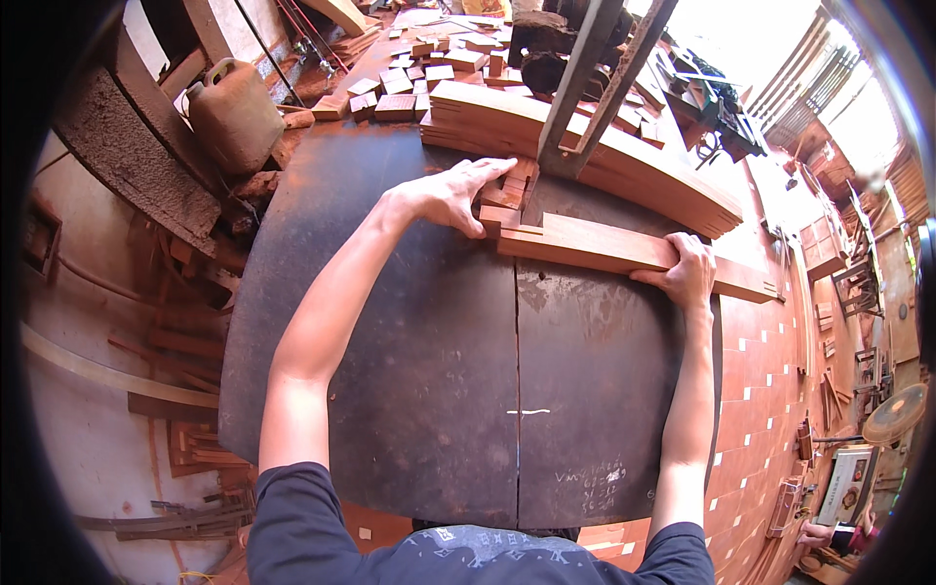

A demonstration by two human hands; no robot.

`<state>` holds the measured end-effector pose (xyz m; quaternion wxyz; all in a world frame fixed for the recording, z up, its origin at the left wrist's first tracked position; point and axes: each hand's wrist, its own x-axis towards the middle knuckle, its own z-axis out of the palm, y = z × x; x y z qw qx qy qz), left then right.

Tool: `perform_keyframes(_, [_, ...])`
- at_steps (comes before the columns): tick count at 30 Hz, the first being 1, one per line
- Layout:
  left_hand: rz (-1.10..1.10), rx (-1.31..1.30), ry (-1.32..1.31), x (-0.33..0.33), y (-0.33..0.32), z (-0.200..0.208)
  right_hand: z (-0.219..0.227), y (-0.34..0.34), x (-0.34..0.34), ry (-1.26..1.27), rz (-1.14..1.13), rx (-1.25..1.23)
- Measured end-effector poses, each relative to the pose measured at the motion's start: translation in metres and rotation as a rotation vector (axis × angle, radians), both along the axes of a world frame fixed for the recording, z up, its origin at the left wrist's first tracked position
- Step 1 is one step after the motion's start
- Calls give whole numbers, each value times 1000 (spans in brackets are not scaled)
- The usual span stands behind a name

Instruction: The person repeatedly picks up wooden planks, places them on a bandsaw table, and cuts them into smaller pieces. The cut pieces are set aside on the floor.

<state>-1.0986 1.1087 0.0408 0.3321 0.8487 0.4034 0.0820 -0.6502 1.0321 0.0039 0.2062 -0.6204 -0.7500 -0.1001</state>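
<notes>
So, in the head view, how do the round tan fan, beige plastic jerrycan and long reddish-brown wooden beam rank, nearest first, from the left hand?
1. Long reddish-brown wooden beam: at the left hand.
2. Beige plastic jerrycan: upper left.
3. Round tan fan: lower far right.

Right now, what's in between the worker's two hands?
In the head view, a notched wooden beam lies between the left hand and the right hand, with a small wooden block beside the left.
</notes>
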Motion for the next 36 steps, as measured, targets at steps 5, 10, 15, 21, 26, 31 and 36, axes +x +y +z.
perform_keyframes(5, [-11,-20,-3,4,2,2,1,-1,-2,-7,7,7])
perform_keyframes(10, [-3,-48,-38,12,0,9,3,-3,-3,-7,8,16])
perform_keyframes(15, [1,-16,-61,11,0,7,0,-2,-2,-11,18,30])
perform_keyframes(21, [144,-1,-39,-23,1,2,6,-5,-4,-11,1,30])
perform_keyframes(26, [484,71,-73,-106,-2,9,6,-4,-8,18,6,5])
perform_keyframes(31, [200,206,-59,-85,-9,14,5,-2,-5,5,-2,-15])
perform_keyframes(36, [-21,256,317,-11,-7,24,0,-2,3,-22,19,20])
